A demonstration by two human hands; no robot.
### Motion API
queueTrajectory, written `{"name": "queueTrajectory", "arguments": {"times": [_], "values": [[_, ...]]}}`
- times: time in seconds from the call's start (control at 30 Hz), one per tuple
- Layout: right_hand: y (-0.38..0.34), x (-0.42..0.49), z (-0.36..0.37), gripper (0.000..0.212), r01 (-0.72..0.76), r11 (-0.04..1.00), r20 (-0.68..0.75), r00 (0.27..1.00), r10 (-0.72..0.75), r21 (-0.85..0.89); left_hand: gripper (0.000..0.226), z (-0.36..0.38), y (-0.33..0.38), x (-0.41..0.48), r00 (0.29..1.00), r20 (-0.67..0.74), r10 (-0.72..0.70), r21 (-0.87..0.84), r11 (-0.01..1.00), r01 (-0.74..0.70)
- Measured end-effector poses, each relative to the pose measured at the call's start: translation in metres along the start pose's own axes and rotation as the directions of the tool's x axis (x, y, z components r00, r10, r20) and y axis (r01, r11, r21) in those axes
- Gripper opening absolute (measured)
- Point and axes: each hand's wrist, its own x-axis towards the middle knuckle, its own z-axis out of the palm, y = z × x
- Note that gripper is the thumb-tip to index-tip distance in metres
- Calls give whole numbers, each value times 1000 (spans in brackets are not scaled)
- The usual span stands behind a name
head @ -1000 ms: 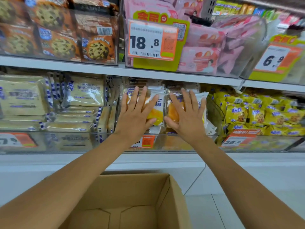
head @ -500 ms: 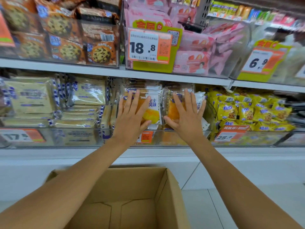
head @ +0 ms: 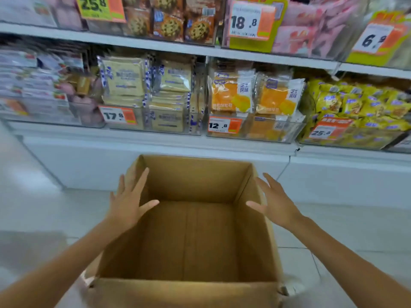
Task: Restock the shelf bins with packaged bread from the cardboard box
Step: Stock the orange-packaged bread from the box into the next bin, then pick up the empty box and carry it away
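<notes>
The cardboard box (head: pixel 195 178) stands on the white tiled floor (head: pixel 347 225), close in front of the shelving, with its top open. Its brown bottom shows in full, flap seams and all.

Both arms reach forward over it. The left hand (head: pixel 126 203) is open, its fingers spread and pointing away, and it lies over the left wall of the box near the far left corner. The right hand (head: pixel 275 205) is open too, with fingers splayed, at the top edge of the right wall. Neither grips anything – whether the palms actually touch the cardboard cannot be told.

The packaged bread (head: pixel 231 94) is on the lower shelf, straight beyond the box. Orange-and-white packets stand upright, side by side, in a clear shelf bin (head: pixel 289 132), with more packets stacked below them behind the clear front. An orange price tag (head: pixel 224 125) reading 12.8 sits on the bin's front at its left end.

To the left of that bin is another holding pale yellow packets with blue trim (head: pixel 122 78), tagged 17.8. To the right lies a heap of small yellow snack bags (head: pixel 355 103), tagged 25.8.

On the shelf above are brown cookie packs (head: pixel 171 25) and, to their right, pink packets (head: pixel 311 30) behind a tag reading 18.8 – the edges of the view are blurred.
</notes>
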Motion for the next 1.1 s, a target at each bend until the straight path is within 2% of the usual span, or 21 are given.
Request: {"name": "queueTrajectory", "arguments": {"times": [0.1, 0.2, 0.27, 0.37, 0.5, 0.6, 0.67, 0.77, 0.9, 1.0, 1.1], "values": [[7, -36, 33, 104, -117, 993, 149, 982, 116, -1, 113, 15, -43, -49, 973, 151, -175, -96, 977, 191], [20, -48, 60, 113, -301, 950, 248, 929, 273, 82, 118, 24, -59, -64, 905, 304, -296, -254, 891, 377], [27, -51, 74, 113, -430, 888, 313, 876, 367, 165, 106, 24, -59, -66, 891, 348, -291, -249, 888, 387], [33, -51, 89, 102, -466, 833, 344, 867, 361, 299, 78, 26, -53, -66, 893, 359, -272, -347, 849, 398], [31, -50, 89, 94, -469, 790, 389, 864, 319, 394, 71, 25, -46, -61, 866, 437, -243, -478, 752, 453], [40, -66, 83, 95, -512, 731, 459, 835, 302, 451, 63, 20, -48, -60, 836, 507, -211, -523, 695, 493], [52, -84, 82, 98, -540, 700, 489, 818, 304, 468, 61, 12, -52, -59, 771, 604, -204, -505, 651, 567], [52, -104, 83, 100, -590, 665, 513, 787, 344, 459, 62, 8, -58, -55, 682, 685, -257, -410, 638, 652], [30, -107, 78, 85, -622, 656, 505, 766, 397, 427, 73, 1, -37, -54, 693, 677, -247, -373, 697, 613], [27, -116, 63, 83, -654, 637, 521, 740, 426, 409, 78, -17, -16, -50, 664, 711, -234, -364, 685, 631], [32, -132, 41, 76, -711, 600, 538, 689, 486, 367, 103, -37, 7, -42, 628, 752, -201, -332, 708, 623]]}}
